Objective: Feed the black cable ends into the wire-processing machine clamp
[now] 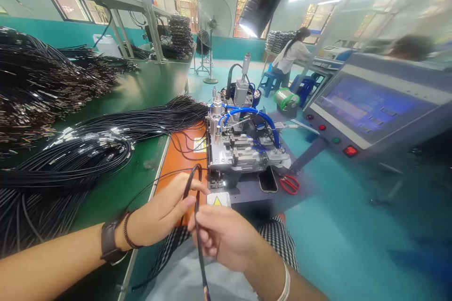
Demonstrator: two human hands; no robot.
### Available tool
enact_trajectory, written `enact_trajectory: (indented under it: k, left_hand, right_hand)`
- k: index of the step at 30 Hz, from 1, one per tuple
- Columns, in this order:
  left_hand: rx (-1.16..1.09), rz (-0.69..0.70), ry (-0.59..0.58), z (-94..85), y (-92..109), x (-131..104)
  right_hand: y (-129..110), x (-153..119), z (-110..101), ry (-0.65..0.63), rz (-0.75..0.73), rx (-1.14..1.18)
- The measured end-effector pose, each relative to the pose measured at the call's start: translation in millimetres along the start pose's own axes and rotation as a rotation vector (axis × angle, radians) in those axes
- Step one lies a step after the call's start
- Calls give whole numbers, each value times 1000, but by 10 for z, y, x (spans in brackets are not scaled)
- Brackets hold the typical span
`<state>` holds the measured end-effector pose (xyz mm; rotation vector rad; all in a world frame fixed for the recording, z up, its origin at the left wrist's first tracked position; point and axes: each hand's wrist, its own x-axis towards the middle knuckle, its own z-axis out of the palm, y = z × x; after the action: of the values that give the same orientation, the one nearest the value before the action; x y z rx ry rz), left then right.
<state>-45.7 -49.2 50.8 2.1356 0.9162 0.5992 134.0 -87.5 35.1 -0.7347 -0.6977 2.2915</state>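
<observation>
Our right hand point(226, 233) pinches one black cable point(201, 258) between thumb and fingers, above our lap. Beside it, our left hand point(164, 214) points its index finger forward; the cable passes by its thumb, and we cannot tell if it grips. At the lower end, inner wires seem already exposed. We judge this piece unfinished, apart from the machine point(243, 150); many other cables point(151, 122) lie bundled on the green desk point(160, 77).

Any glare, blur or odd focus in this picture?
Head view: the black cylindrical lamp glares white below; head view, right side: the grey-cased rectangular blue screen looks blurred; head view, front: the thin black cable looks sharper.
</observation>
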Motion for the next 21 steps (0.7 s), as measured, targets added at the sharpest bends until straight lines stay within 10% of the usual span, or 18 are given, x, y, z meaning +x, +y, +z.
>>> enact_trajectory:
  k: [4, 7, 12, 21]
  left_hand:
    - [93, 45, -155, 0, -39, 80]
    - [16, -75, -136, 35, -35, 125]
    - [-135, -167, -180, 28, -12, 143]
    - [-471, -341, -233, 48, 52, 159]
  right_hand:
    - [5, 1, -49, 30, -18, 205]
    - [-24, -29, -78, 85, -133, -179]
    - [-232, -145, -211, 521, -626, -937]
    - [-203, 26, -321, 357, -701, -1317]
